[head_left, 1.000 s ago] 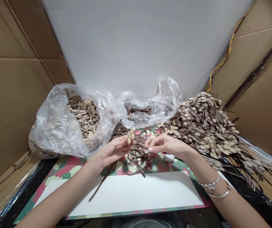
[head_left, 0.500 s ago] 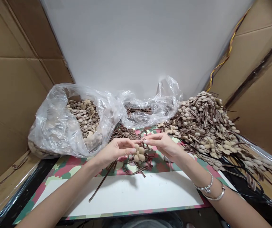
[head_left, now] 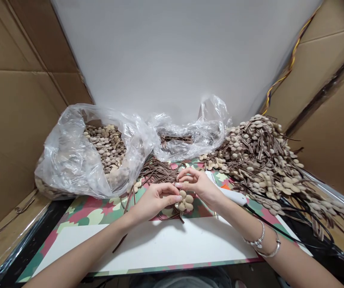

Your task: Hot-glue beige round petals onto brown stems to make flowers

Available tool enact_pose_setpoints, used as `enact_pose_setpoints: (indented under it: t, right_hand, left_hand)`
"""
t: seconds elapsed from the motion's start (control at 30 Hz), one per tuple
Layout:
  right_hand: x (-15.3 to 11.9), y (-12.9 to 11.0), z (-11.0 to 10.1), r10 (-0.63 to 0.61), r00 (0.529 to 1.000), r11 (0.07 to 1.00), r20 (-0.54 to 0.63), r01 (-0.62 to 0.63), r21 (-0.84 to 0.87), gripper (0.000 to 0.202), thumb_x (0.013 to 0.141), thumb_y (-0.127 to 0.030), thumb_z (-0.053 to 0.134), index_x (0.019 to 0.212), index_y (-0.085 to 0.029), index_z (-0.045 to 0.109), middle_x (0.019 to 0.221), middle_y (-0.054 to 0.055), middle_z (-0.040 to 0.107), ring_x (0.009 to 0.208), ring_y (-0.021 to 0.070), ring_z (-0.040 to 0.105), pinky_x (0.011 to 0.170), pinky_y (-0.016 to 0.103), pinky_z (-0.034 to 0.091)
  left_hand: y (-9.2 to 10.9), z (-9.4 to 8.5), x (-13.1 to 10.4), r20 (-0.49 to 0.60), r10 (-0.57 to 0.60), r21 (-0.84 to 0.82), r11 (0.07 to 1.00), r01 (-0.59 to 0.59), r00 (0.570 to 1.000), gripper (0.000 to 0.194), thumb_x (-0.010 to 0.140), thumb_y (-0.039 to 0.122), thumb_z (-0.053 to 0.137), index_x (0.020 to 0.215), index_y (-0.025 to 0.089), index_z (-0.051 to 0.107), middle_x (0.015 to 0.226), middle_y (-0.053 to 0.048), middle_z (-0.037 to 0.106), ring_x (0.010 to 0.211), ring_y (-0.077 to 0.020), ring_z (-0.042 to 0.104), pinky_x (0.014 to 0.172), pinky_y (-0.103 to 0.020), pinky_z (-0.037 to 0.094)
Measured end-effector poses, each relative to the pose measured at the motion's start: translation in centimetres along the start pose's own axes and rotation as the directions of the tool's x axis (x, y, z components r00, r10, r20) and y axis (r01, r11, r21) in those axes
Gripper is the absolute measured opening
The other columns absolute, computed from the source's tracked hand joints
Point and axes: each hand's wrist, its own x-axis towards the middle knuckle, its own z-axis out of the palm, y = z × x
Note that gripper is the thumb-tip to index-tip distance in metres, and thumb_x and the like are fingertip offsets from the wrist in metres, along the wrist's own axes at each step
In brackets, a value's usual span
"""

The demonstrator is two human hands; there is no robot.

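My left hand (head_left: 163, 199) pinches a beige padded fabric flower (head_left: 185, 201) by its left side, thumb in front. Close against it, my right hand (head_left: 200, 187) has thumb and index finger together at the flower's upper edge, on a thin brown ribbon (head_left: 177, 180) that is mostly covered by the fingers. Both hands are above the near part of the table. Behind them lies a heap of striped brown ribbons (head_left: 160, 170). A white-handled tool (head_left: 234, 196) with a black cord rests partly behind my right forearm.
At the left stands a clear plastic bag (head_left: 73, 156) full of beige fabric flowers (head_left: 107, 150). Another plastic bag (head_left: 205, 138) with ribbons sits at the back. A large pile of flowers with ribbons (head_left: 262, 160) lies at the right. A white board (head_left: 148, 248) covers the front, between cardboard walls (head_left: 16, 120).
Both hands have shifted slightly, carrying the flower a little right and toward me. My right hand has turned, its fingers now more curled. The white-handled tool has come into sight.
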Motion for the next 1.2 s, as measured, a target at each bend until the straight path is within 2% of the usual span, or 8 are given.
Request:
enact_pose_setpoints:
  t: [0.13, 0.27, 0.37, 0.7, 0.97, 1.1, 1.2]
  right_hand:
    - [-0.02, -0.18, -0.03, 0.05, 0.997, 0.999, 0.057, -0.051, 0.013, 0.031, 0.065, -0.026, 0.074, 0.094, -0.02, 0.064, 0.081, 0.0, 0.063, 0.075, 0.0115, 0.056, 0.068, 0.024, 0.04]
    - [0.04, -0.31, -0.01, 0.046, 0.999, 0.995, 0.006, -0.046, -0.094, 0.017, 0.064, -0.029, 0.074, 0.073, -0.016, 0.068, 0.075, 0.0, 0.062, 0.067, 0.0107, 0.052, 0.063, 0.024, 0.039]
    - [0.14, -0.23, 0.0, 0.042, 0.998, 0.987, -0.037, -0.047, -0.153, 0.018, 0.061, -0.03, 0.075, 0.071, -0.017, 0.069, 0.072, 0.001, 0.064, 0.065, 0.0114, 0.052, 0.063, 0.025, 0.038]
    - [0.48, 0.44, 0.17, 0.029, 0.996, 0.976, -0.081, -0.046, -0.212, 0.019, 0.062, -0.033, 0.074, 0.069, -0.016, 0.071, 0.071, 0.002, 0.065, 0.065, 0.012, 0.051, 0.062, 0.025, 0.037]
    - [0.44, 0.53, 0.38, 0.058, 0.995, 0.977, -0.085, -0.074, -0.2, 0.022, 0.062, -0.035, 0.074, 0.069, -0.014, 0.069, 0.069, 0.001, 0.063, 0.063, 0.0111, 0.049, 0.059, 0.024, 0.035]
    - [0.35, 0.49, 0.48, 0.071, 0.994, 0.977, -0.078, -0.085, -0.194, 0.024, 0.063, -0.037, 0.072, 0.071, -0.014, 0.069, 0.069, 0.001, 0.062, 0.063, 0.0115, 0.049, 0.058, 0.024, 0.035]
    - [0.33, 0.32, 0.29, 0.047, 0.996, 0.975, -0.078, -0.063, -0.215, 0.024, 0.064, -0.038, 0.071, 0.069, -0.015, 0.068, 0.068, 0.001, 0.06, 0.062, 0.0114, 0.047, 0.058, 0.025, 0.034]
  left_hand:
    - [0.01, -0.11, 0.03, 0.016, -0.019, -0.03, 0.999, 0.02, 1.0, 0.016, 0.073, 0.027, 0.066, 0.078, 0.013, 0.064, 0.077, -0.002, 0.063, 0.071, -0.0107, 0.055, 0.066, -0.02, 0.041]
    - [0.08, -0.46, 0.06, 0.131, -0.107, -0.071, 0.991, 0.117, 0.986, 0.02, 0.072, 0.031, 0.068, 0.078, 0.012, 0.063, 0.07, -0.001, 0.061, 0.063, -0.0086, 0.053, 0.058, -0.018, 0.037]
    - [0.03, -0.63, 0.12, 0.144, -0.145, -0.097, 0.982, 0.16, 0.979, 0.024, 0.071, 0.034, 0.069, 0.08, 0.013, 0.062, 0.066, 0.001, 0.06, 0.059, -0.0076, 0.051, 0.053, -0.017, 0.035]
    - [-0.29, -0.56, 0.23, 0.147, -0.17, -0.138, 0.972, 0.19, 0.974, 0.022, 0.07, 0.033, 0.069, 0.078, 0.013, 0.063, 0.074, -0.003, 0.066, 0.069, -0.0114, 0.06, 0.065, -0.02, 0.042]
    - [-0.63, -0.67, 0.34, 0.142, -0.178, -0.112, 0.974, 0.195, 0.974, 0.024, 0.068, 0.035, 0.07, 0.078, 0.013, 0.064, 0.071, -0.002, 0.066, 0.066, -0.0107, 0.059, 0.062, -0.019, 0.043]
    - [-0.38, -0.68, 0.2, 0.199, -0.211, -0.152, 0.958, 0.242, 0.957, 0.027, 0.067, 0.035, 0.071, 0.079, 0.013, 0.063, 0.075, -0.005, 0.067, 0.072, -0.0147, 0.062, 0.07, -0.026, 0.047]
    - [0.18, -0.76, 0.0, 0.252, -0.215, -0.145, 0.956, 0.256, 0.944, 0.025, 0.067, 0.034, 0.071, 0.079, 0.013, 0.063, 0.073, -0.004, 0.067, 0.069, -0.0138, 0.062, 0.068, -0.025, 0.046]
